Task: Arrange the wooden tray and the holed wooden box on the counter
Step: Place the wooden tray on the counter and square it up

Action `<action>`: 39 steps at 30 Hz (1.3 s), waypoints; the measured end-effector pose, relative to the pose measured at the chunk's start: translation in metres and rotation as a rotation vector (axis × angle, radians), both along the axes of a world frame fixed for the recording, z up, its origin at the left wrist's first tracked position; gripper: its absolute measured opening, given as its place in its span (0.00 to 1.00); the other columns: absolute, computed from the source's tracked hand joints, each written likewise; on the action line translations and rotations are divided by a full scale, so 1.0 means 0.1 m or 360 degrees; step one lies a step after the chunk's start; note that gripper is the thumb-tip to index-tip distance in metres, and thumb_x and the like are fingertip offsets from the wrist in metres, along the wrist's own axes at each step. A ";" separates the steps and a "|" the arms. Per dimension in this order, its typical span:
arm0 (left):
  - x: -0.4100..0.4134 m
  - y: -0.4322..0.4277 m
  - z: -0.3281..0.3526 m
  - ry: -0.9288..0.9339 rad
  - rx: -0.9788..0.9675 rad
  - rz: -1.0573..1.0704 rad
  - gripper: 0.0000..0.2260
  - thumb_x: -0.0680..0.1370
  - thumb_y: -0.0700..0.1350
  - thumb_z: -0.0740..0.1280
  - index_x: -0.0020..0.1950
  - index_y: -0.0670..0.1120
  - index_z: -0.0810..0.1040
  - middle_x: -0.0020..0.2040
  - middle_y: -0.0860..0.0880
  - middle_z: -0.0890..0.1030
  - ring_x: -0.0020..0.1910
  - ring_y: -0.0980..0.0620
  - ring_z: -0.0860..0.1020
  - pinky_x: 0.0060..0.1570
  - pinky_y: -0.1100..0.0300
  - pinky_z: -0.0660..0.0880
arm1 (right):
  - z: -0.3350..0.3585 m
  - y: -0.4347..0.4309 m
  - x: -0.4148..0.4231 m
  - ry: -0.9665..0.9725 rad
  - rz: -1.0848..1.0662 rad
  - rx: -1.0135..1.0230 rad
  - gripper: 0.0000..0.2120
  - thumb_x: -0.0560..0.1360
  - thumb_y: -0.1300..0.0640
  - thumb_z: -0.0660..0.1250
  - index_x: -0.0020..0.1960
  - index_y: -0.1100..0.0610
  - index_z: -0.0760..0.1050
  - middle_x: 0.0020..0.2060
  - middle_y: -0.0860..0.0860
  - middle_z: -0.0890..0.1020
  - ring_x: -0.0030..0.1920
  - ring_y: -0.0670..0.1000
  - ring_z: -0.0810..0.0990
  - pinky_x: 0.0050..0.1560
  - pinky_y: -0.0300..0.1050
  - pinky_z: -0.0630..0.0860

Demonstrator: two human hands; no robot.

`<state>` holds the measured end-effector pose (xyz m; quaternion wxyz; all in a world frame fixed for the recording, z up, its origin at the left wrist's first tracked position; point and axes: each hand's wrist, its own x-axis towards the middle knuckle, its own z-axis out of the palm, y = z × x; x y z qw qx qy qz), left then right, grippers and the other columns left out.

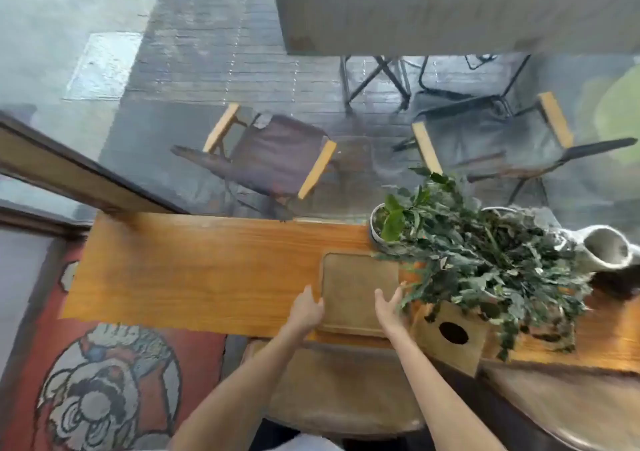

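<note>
Wooden tray flat on counter; left hand, right hand flank it, grip released.

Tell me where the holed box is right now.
In the head view the holed box sits at the counter's near edge, right of the tray and just past the right hand, partly under the plant's hanging leaves.

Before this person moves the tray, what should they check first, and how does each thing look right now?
1. Left hand at the wooden tray edge: ok.
2. Right hand gripping the tray: cannot tell, open over it.
3. Tray flat on the counter: ok.
4. Free counter to the left: ok.
5. Plant leaves clear of the tray: not ok.
6. Holed wooden box clear of leaves: not ok.
</note>
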<state>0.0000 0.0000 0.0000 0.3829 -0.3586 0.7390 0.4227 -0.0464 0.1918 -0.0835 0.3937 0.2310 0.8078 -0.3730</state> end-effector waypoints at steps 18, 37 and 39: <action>0.23 -1.70 -0.19 -0.0091 0.0034 0.0473 0.32 0.79 0.46 0.65 0.81 0.50 0.55 0.78 0.40 0.54 0.74 0.38 0.61 0.70 0.47 0.66 | 0.59 -1.59 0.01 -0.0144 -0.0026 -0.0084 0.32 0.78 0.49 0.63 0.79 0.51 0.56 0.78 0.54 0.56 0.77 0.58 0.60 0.75 0.58 0.62; 1.60 -5.47 -0.60 0.0522 -0.0518 -0.0317 0.35 0.76 0.68 0.59 0.80 0.59 0.54 0.65 0.39 0.67 0.67 0.38 0.67 0.68 0.46 0.63 | 0.19 -5.23 1.13 0.0384 0.0499 -0.0111 0.35 0.79 0.43 0.61 0.80 0.53 0.52 0.71 0.52 0.63 0.72 0.55 0.63 0.74 0.52 0.61; 1.77 -5.61 -0.78 0.0646 -0.0716 -0.0889 0.41 0.71 0.78 0.48 0.80 0.63 0.47 0.74 0.39 0.60 0.75 0.39 0.58 0.75 0.42 0.50 | 0.06 -5.20 1.27 0.0710 0.0914 0.0192 0.42 0.76 0.33 0.56 0.81 0.53 0.47 0.71 0.51 0.60 0.73 0.55 0.57 0.75 0.55 0.51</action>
